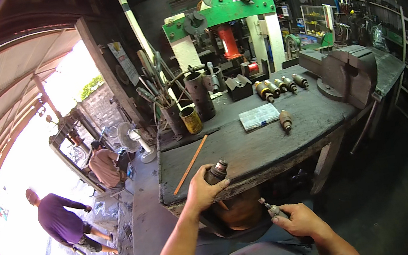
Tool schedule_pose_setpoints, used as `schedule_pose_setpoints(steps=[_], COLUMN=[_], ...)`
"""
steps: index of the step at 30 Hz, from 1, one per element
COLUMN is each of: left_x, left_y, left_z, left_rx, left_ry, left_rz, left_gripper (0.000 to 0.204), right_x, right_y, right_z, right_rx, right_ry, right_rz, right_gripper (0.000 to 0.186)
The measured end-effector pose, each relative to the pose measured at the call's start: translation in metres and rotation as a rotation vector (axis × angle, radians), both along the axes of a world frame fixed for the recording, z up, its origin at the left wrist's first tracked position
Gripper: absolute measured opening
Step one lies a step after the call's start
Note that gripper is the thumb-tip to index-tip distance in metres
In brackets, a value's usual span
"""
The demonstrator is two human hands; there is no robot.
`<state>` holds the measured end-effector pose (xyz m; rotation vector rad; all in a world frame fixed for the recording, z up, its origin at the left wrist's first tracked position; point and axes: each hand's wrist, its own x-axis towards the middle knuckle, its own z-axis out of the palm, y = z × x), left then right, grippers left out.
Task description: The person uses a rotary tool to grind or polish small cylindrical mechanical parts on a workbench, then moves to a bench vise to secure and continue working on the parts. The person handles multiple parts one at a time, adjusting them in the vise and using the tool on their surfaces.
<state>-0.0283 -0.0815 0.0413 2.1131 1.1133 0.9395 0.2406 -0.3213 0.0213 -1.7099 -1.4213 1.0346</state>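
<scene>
My left hand [201, 191] is wrapped round a dark, stubby cylindrical metal part [216, 173] with a narrower stepped end, held above the bench's front edge. Lower and to the right, my right hand [301, 221] grips a small handheld die grinder [275, 212], its small round tip pointing up and left, apart from the metal part. On the workbench [227, 150], an orange steel ruler [191, 163] lies beyond my left hand. A clear compartment box [259, 117] and a similar cylindrical part [286, 121] lie farther back.
Several cylindrical parts [280, 85] line the back of the bench, left of a large vise [348, 74]. Tool-filled metal tubes [175, 118] and a yellow can [191, 121] stand at the left. Behind rises a green press [220, 12]. Two people [64, 216] and a fan [131, 136] are at left.
</scene>
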Motion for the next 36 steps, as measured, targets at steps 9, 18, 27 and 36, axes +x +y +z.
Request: schedule_pose_setpoints(steps=[9,18,27,36], left_x=[0.053,0.029,0.029,-0.060], left_y=[0.084,0.073,-0.088,-0.030], left_z=[0.013,-0.023,-0.056,-0.008], left_rx=[0.149,0.332,-0.431,-0.034], left_ry=[0.541,0.315,-0.251,0.036], left_rz=[-0.112,0.032,-0.486,0.304], left_gripper=[0.072,0.087,0.118,0.091], right_x=[0.006,0.031,-0.029,-0.056], right_y=[0.013,0.064,0.112,0.117], right_z=[-0.012,-0.023,-0.010,-0.002], right_rx=[0.096,0.289,0.392,0.440], right_ry=[0.125,0.859,0.997,0.125], right_rz=[-0.073,-0.284,-0.095,0.243], right_gripper=[0.042,0.063,0.064,0.079])
